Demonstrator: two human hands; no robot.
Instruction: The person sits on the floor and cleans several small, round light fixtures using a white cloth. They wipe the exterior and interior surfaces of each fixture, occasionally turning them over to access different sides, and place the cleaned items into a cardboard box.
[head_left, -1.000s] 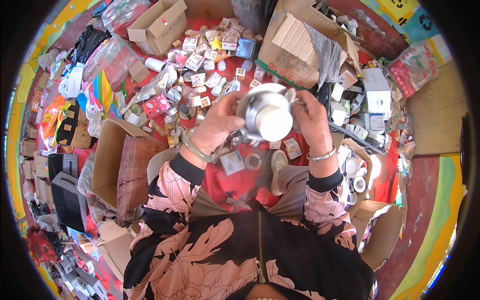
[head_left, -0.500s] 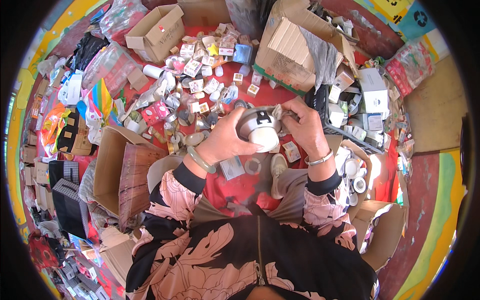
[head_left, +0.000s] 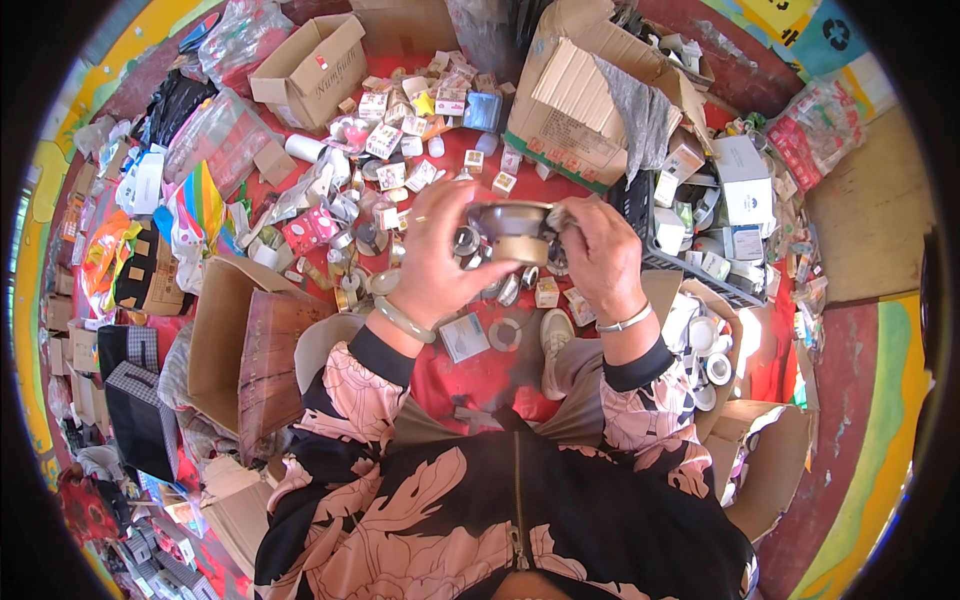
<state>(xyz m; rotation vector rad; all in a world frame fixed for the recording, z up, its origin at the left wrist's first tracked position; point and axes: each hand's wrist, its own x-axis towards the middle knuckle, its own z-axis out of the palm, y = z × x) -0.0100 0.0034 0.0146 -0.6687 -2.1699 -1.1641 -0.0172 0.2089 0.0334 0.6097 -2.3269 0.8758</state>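
Up in front of me is a round metal light fitting [head_left: 522, 247], with a wide rim and a narrower, pale brownish lower part. My left hand [head_left: 437, 243] grips its left side, thumb below and fingers at the rim. At the rim's right edge, my right hand [head_left: 603, 245] pinches a small greyish scrap that looks like a rag [head_left: 556, 217]. That hand's fingertips are partly hidden behind the scrap and the fitting. Below the hands, several small metal fittings lie on the red floor covering, near a white-and-grey box [head_left: 463, 338] and a flat pale ring [head_left: 504, 334].
Small boxes [head_left: 384, 140] and loose parts are heaped ahead. A large carton [head_left: 570, 125] and a black crate [head_left: 700, 268] of goods stand to the right. An open carton [head_left: 222, 330] is at my left, and another [head_left: 768, 462] is at my lower right.
The light fitting has been tilted, so its side now faces me instead of its white end. My left fingers have spread and risen at the rim; my right hand has dropped slightly.
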